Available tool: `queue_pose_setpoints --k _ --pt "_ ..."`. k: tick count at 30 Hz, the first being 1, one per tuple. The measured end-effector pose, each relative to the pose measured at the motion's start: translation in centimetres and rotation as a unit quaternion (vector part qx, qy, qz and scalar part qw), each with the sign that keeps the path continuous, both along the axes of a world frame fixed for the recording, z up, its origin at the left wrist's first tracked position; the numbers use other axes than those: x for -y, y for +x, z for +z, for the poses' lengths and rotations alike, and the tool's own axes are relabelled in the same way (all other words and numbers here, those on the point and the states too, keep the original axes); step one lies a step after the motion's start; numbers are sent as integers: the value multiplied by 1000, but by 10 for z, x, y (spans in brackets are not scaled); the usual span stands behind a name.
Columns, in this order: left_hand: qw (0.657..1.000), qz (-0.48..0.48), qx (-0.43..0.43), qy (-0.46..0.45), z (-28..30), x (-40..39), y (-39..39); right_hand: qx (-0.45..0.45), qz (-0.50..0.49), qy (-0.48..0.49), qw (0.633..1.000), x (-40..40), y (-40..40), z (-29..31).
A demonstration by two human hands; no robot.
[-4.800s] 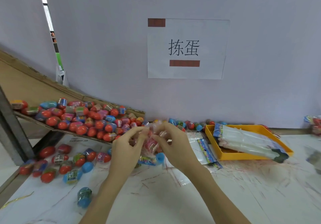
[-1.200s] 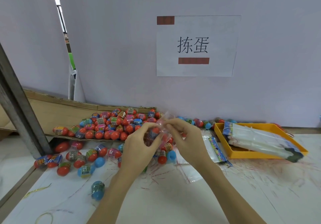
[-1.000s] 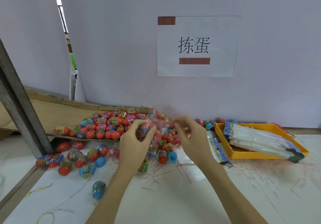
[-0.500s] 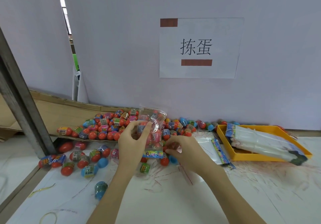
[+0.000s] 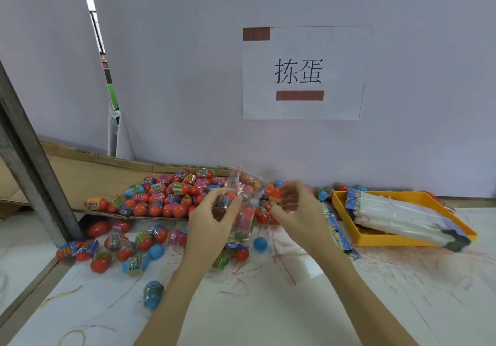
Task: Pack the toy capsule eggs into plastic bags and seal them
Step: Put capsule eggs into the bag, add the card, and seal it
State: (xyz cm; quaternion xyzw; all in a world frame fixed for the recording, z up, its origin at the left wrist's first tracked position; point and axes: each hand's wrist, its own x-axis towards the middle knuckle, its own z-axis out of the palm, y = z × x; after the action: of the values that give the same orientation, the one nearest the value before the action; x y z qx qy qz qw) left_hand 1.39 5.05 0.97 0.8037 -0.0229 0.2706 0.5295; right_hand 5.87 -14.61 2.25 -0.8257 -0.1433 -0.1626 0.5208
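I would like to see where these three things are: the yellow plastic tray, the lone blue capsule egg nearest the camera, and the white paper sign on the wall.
yellow plastic tray (image 5: 402, 240): head view, front wall.
lone blue capsule egg (image 5: 153, 295): head view, middle.
white paper sign (image 5: 346, 50): head view, blank upper right part.

Soft, even, diffuse light fills the scene, with no hard shadows; only faint ones sit under the forearms on the pale table (image 5: 349, 305). The clear bag (image 5: 241, 206) and both hands show motion blur. Wide-angle distortion bends the grey metal post (image 5: 29, 163) at the left edge. The wall sign (image 5: 303, 72) reads sharply.
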Motion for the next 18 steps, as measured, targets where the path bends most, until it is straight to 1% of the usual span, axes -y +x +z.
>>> queue_pose_setpoints --k 3,5,8,13,15,18 --pt "999 -17 -4 39 0 5 -3 59 16 86 994 -2 -6 10" --pt "998 -22 -2 57 1 7 -3 117 20 95 988 -6 -12 16" --pt "997 -22 -4 69 2 8 -5 174 21 48 983 -10 -18 19" --pt "998 -19 -10 60 2 8 -4 174 33 -63 982 -10 -15 8" --pt "998 -15 -9 68 0 7 -2 198 36 -76 977 -10 -13 6" --pt "997 -15 -10 75 -1 6 -2 271 14 -89 958 -12 -12 7"
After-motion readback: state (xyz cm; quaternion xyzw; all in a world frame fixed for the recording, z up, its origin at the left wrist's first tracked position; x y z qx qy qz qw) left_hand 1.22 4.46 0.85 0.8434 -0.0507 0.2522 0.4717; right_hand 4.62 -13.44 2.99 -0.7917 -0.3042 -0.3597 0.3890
